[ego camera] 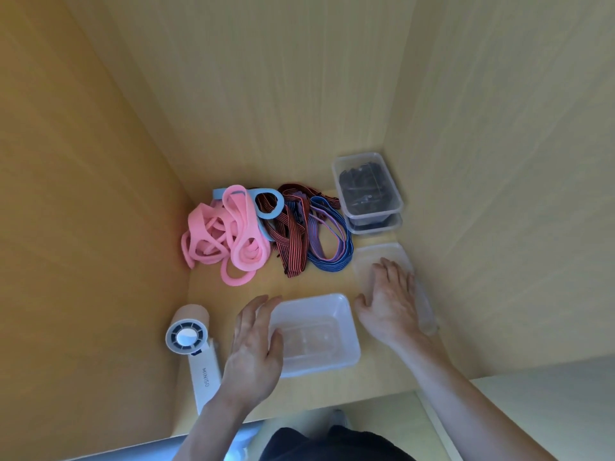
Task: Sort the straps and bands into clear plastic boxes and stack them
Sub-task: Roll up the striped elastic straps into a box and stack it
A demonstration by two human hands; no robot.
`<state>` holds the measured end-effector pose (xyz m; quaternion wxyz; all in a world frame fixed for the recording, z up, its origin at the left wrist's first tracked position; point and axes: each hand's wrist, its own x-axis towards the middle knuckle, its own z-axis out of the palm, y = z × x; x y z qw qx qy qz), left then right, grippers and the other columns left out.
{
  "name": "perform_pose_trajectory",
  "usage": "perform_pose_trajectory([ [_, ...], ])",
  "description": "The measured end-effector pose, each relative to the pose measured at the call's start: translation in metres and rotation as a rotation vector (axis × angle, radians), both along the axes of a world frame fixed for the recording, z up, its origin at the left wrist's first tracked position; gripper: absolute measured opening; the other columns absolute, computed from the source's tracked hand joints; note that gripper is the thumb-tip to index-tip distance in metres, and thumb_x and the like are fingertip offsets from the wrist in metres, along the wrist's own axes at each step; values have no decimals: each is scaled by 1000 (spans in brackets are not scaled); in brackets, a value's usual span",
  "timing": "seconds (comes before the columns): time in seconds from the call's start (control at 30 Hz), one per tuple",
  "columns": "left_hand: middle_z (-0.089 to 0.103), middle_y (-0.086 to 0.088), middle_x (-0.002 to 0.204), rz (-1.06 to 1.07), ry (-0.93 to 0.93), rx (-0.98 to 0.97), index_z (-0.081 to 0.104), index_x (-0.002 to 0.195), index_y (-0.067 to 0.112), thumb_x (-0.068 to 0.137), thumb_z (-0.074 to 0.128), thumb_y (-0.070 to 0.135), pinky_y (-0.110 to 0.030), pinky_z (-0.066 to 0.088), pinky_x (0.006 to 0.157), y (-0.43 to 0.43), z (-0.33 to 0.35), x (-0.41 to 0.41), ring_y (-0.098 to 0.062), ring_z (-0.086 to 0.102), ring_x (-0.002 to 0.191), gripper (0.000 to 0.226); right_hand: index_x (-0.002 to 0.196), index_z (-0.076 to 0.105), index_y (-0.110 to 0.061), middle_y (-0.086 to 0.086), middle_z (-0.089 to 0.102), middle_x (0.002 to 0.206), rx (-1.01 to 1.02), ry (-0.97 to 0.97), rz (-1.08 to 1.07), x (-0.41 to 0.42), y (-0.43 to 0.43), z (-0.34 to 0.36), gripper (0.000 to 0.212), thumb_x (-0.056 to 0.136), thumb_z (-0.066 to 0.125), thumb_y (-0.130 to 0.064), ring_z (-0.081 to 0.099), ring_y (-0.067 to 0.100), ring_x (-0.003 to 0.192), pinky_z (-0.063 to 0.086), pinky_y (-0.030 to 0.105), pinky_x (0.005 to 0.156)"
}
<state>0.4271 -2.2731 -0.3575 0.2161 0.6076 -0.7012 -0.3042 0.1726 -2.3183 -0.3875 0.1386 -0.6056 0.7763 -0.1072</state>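
Steadying empty clear box [349, 341], lower centre - left hand [253, 341] open, resting against its left rim | right hand [389, 301] flat, fingers spread, on second clear piece [379, 254] (lid or box, unclear) | pink bands [226, 237], striped straps [289, 234] piled mid-frame | likely soft, light, tangle-prone - pinch one free loop, lift clear.

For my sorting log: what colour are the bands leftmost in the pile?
Pink; the bands show best in the head view.

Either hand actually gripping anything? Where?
No grip: left hand touches the empty box at its left rim; right hand lies flat on the lid.
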Motion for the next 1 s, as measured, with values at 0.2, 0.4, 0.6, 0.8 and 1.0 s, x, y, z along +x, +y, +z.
perform_pose_trajectory([
  [0.2,36,11,145,-1,20,-27,42,143,33,97,44,33,-30,30,113,0,-3,1,-9,31,136,46,142,41,-8,9,25,161,15,-56,-54,9,3,4,64,86,62,-30,17,28,150,6,48,124],
  [0.4,37,11,142,-2,22,-19,42,144,29,90,32,45,-35,35,110,1,-1,1,-11,34,131,58,126,62,-9,6,54,139,-203,-321,-212,16,14,44,38,88,65,-8,45,27,133,31,26,109],
  [0.6,38,9,141,-13,1,-32,42,144,28,86,28,48,-36,36,108,-2,-1,3,-14,35,130,63,109,67,-17,-6,62,111,-282,-455,-34,59,26,68,24,89,64,-4,55,18,109,41,25,94],
  [0.8,37,11,141,-48,-46,-32,40,144,30,88,30,47,-36,36,107,-2,-2,5,-14,38,128,60,127,60,-20,-7,54,123,16,-395,94,76,32,41,28,100,55,-26,56,15,115,43,32,101],
  [1.0,36,14,140,-38,-72,-52,39,143,33,88,32,46,-31,35,106,-1,-1,5,-10,36,128,57,107,63,-28,-13,56,106,-17,-389,78,74,24,33,22,101,46,-41,60,13,91,45,30,85],
])
